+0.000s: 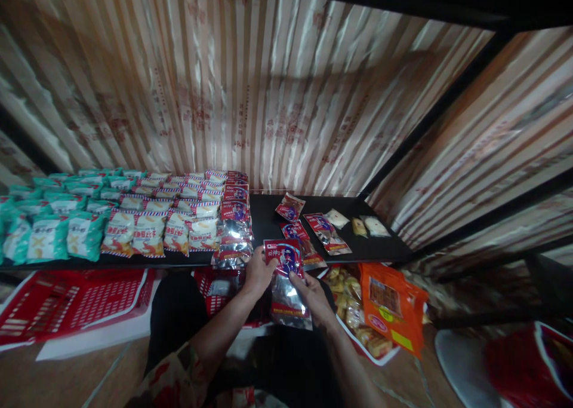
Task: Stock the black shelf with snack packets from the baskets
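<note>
Nearest are two bare forearms, one patterned sleeve point(172, 375) showing at the left. Ahead of them, two hands grip one red-and-silver packet: the left hand point(259, 273) pinches its upper left edge, the right hand point(313, 294) holds its right edge lower down, thumb on the front. The packet point(289, 297) lies between them, its silver lower part hanging below the fingers. Under the shelf's front edge are one red basket point(102, 297) at left, a second red basket point(213, 288) partly hidden by the left forearm, and one white-rimmed container point(389, 357) at right, carrying yellow packs point(347, 291) and at least two overlapping orange bags point(385, 303). On the black shelf point(268, 214), the front row has at least three teal packets point(48, 239) and four white snack packets point(149, 233), with more ranks behind, too crowded to count; beside them runs one column of red packets point(235, 211). Just beyond the hands lie at least three loose red packets point(326, 232), then two small white packets point(376, 226) and one small yellow packet point(359, 227). Farthest back hangs striped sheeting point(277, 97).
</note>
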Available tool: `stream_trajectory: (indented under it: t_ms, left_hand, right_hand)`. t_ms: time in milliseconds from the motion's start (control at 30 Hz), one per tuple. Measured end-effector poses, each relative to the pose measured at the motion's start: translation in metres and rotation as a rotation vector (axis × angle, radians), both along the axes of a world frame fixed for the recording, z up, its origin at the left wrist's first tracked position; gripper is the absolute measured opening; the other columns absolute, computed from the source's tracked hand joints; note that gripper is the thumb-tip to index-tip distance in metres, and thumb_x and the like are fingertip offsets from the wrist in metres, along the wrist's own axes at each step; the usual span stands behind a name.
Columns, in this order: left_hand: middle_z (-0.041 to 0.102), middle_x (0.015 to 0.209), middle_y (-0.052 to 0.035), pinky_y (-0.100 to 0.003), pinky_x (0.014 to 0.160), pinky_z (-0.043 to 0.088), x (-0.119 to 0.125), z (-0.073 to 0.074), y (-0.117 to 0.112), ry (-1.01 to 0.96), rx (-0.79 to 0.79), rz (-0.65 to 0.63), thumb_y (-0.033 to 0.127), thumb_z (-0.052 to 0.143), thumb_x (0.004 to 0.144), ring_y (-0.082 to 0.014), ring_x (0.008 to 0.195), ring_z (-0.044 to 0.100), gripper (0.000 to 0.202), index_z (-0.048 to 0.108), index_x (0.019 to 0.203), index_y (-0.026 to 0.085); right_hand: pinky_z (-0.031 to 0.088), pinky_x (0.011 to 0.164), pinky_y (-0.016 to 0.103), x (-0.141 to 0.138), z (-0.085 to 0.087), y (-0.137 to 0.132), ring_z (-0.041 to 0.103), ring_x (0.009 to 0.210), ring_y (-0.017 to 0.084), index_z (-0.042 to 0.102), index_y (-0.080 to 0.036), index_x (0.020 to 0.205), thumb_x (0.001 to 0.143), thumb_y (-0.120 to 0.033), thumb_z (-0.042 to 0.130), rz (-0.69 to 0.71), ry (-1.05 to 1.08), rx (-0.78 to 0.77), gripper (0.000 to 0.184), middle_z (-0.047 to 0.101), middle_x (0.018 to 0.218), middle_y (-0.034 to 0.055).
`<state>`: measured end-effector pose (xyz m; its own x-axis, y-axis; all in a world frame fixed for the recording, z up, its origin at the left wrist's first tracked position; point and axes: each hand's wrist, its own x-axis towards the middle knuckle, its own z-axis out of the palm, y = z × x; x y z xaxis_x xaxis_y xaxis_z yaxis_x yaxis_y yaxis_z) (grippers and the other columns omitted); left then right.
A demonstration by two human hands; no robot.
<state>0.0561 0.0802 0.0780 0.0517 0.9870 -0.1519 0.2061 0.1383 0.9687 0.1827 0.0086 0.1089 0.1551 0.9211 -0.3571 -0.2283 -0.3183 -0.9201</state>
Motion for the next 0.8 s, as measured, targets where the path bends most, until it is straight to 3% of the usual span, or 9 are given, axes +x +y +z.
stream_trajectory:
  t_ms: [267, 500, 700, 800]
  left_hand:
    - [0.067, 0.076, -0.0018, -0.022, 0.063, 0.046, -0.004, 0.009, -0.003, -0.070, -0.074, 0.012, 0.025, 0.063, 0.077, -0.0133, 0.067, 0.063, 0.032, 0.054, 0.106, 0.016]
    - [0.068, 0.078, -0.0016, -0.021, 0.063, 0.047, -0.006, 0.024, -0.008, -0.378, -0.053, 0.005, 0.020, 0.055, 0.080, -0.0124, 0.069, 0.064, 0.012, 0.053, 0.092, 0.017]
    - [0.067, 0.077, 0.0010, -0.020, 0.062, 0.047, -0.016, 0.026, -0.001, -0.344, -0.024, 0.045, 0.025, 0.057, 0.079, -0.0116, 0.068, 0.064, 0.022, 0.053, 0.100, 0.019]
    - [0.068, 0.078, 0.0004, -0.021, 0.062, 0.047, -0.022, 0.023, 0.000, -0.316, -0.014, 0.032, 0.027, 0.058, 0.078, -0.0123, 0.068, 0.063, 0.024, 0.055, 0.100, 0.020]
  right_hand:
    - [0.050, 0.059, 0.030, -0.005, 0.005, 0.004, 0.066, 0.060, 0.021, 0.066, -0.018, 0.077, 0.054, -0.050, 0.079, -0.050, 0.044, -0.014, 0.042, 0.071, 0.066, 0.0026]
    - [0.050, 0.058, 0.032, -0.012, 0.012, 0.011, 0.067, 0.062, 0.024, 0.065, -0.017, 0.077, 0.052, -0.051, 0.079, -0.080, 0.029, 0.010, 0.044, 0.071, 0.066, 0.0039]
    - [0.051, 0.061, 0.033, -0.023, 0.019, 0.021, 0.068, 0.068, 0.025, 0.065, -0.019, 0.087, 0.055, -0.049, 0.079, -0.029, 0.093, 0.018, 0.046, 0.073, 0.075, 0.0044]
    - [0.052, 0.062, 0.034, -0.027, 0.018, 0.026, 0.068, 0.070, 0.026, 0.064, -0.019, 0.083, 0.057, -0.050, 0.078, -0.015, 0.092, 0.006, 0.043, 0.072, 0.074, 0.0052]
